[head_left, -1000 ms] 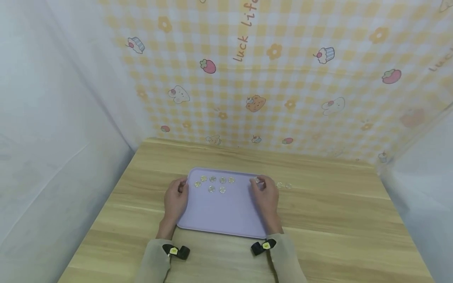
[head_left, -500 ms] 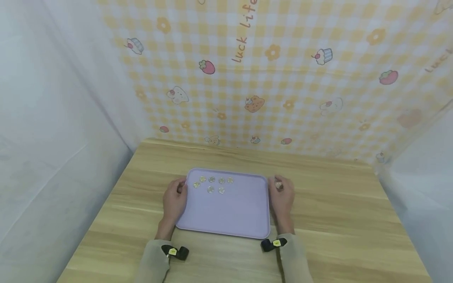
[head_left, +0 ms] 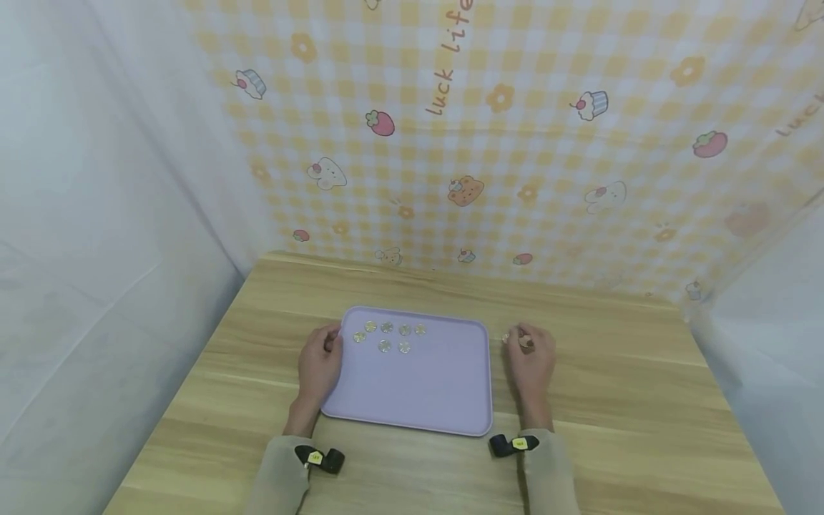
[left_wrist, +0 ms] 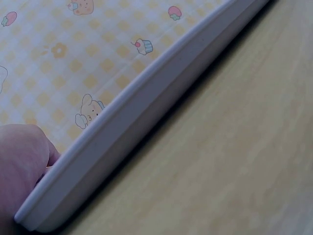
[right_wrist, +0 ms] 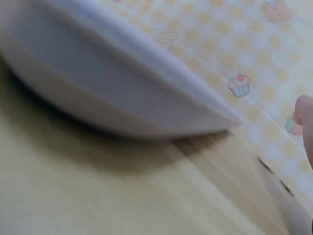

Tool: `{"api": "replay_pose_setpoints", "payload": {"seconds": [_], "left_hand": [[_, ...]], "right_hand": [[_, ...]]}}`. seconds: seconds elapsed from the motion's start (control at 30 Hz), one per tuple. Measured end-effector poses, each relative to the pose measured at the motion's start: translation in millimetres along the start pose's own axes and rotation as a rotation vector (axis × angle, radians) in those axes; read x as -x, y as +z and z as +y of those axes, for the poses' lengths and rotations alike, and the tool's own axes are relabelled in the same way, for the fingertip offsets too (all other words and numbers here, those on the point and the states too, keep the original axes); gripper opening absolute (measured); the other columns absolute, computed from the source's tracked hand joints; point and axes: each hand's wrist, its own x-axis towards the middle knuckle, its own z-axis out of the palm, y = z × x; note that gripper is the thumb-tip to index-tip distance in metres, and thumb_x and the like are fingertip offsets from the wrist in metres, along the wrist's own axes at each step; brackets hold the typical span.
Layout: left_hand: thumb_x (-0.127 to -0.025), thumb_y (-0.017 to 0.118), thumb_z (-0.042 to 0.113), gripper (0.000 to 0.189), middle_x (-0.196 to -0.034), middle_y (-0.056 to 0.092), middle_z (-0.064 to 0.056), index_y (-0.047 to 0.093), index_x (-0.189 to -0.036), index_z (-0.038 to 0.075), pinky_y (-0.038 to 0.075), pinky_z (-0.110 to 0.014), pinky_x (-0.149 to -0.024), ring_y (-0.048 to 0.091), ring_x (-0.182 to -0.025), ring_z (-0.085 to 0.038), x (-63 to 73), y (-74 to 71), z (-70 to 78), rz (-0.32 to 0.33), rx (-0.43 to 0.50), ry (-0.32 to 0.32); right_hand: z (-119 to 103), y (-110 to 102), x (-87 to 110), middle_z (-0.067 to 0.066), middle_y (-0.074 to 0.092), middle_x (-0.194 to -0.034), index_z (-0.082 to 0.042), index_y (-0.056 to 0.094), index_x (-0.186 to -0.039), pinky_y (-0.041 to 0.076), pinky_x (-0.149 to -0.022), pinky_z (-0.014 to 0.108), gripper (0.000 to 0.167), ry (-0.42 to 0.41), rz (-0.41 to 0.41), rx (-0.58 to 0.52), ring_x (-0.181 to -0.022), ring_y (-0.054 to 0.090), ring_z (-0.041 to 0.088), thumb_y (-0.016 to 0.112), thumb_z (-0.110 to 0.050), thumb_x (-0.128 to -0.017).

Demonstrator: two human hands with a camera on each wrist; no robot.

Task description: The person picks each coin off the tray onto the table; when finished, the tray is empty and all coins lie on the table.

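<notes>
Along the far left part of the purple tray (head_left: 412, 386) lie several small shiny coins (head_left: 404, 347). My left hand (head_left: 319, 366) grips the tray's left rim; its thumb shows against the rim in the left wrist view. To the right of the tray, my right hand (head_left: 531, 363) is low above the table, its fingers curled. A coin (head_left: 506, 338) peeks out at the hand's left, and another shows between thumb and forefinger. Two flat coins (right_wrist: 264, 164) lie on the table in the right wrist view. The coin pinched by the right hand is hidden by its fingers.
A wood-grain table (head_left: 611, 400) carries everything. At its back edge hangs a yellow checked cloth (head_left: 489, 143) with printed cartoons. White sheets (head_left: 96, 214) close off the left and right sides.
My right hand has moved from above the tray's right part to the table right of it. The coin at its fingers there has left the tray. The left hand stays at the rim.
</notes>
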Motion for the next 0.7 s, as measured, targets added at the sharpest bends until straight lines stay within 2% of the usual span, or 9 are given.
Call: {"api": "replay_pose_setpoints", "payload": {"seconds": [0.1, 0.17, 0.33, 0.5, 0.7], "left_hand": [[-0.097, 0.059, 0.014, 0.026, -0.100, 0.066, -0.009, 0.067, -0.120, 0.004, 0.048, -0.028, -0.070, 0.060, -0.083, -0.020, 0.2, -0.1, 0.0, -0.003, 0.002, 0.001], [-0.098, 0.058, 0.015, 0.026, -0.100, 0.066, -0.009, 0.067, -0.120, 0.004, 0.048, -0.027, -0.070, 0.060, -0.083, -0.020, 0.1, -0.1, -0.3, -0.002, 0.001, 0.003], [-0.098, 0.059, 0.015, 0.026, -0.099, 0.066, -0.009, 0.067, -0.120, 0.004, 0.048, -0.027, -0.068, 0.059, -0.081, -0.019, -0.4, -0.1, -0.7, -0.001, -0.001, 0.013], [-0.098, 0.059, 0.015, 0.026, -0.098, 0.065, -0.009, 0.067, -0.120, 0.004, 0.048, -0.026, -0.068, 0.059, -0.081, -0.019, -0.8, 0.0, -0.4, -0.005, 0.002, 0.011], [-0.098, 0.058, 0.015, 0.027, -0.099, 0.065, -0.009, 0.067, -0.121, 0.004, 0.048, -0.027, -0.069, 0.059, -0.082, -0.020, 0.2, -0.2, -0.1, -0.010, -0.001, 0.000]], "right_hand": [[4, -9, -2.3, 0.018, 0.065, -0.097, 0.004, 0.072, -0.101, 0.040, -0.077, 0.019, 0.016, 0.038, 0.000, 0.025, -0.088, 0.052, 0.017, 0.069, -0.003, -0.086], [7, -15, -3.8, 0.017, 0.064, -0.099, 0.002, 0.072, -0.102, 0.040, -0.080, 0.023, 0.017, 0.093, -0.008, 0.042, -0.090, 0.051, 0.015, 0.068, -0.005, -0.088], [12, -28, -7.6, 0.016, 0.062, -0.106, 0.000, 0.070, -0.109, 0.042, -0.085, 0.033, 0.022, 0.199, -0.040, 0.098, -0.097, 0.052, 0.021, 0.065, -0.012, -0.092], [16, -38, -10.5, 0.018, 0.063, -0.109, 0.001, 0.070, -0.111, 0.043, -0.087, 0.037, 0.024, 0.215, -0.058, 0.134, -0.102, 0.055, 0.030, 0.064, -0.015, -0.094], [18, -47, -11.2, 0.016, 0.064, -0.110, -0.001, 0.070, -0.111, 0.043, -0.089, 0.039, 0.024, 0.261, -0.095, 0.172, -0.103, 0.056, 0.029, 0.065, -0.016, -0.094]]}}
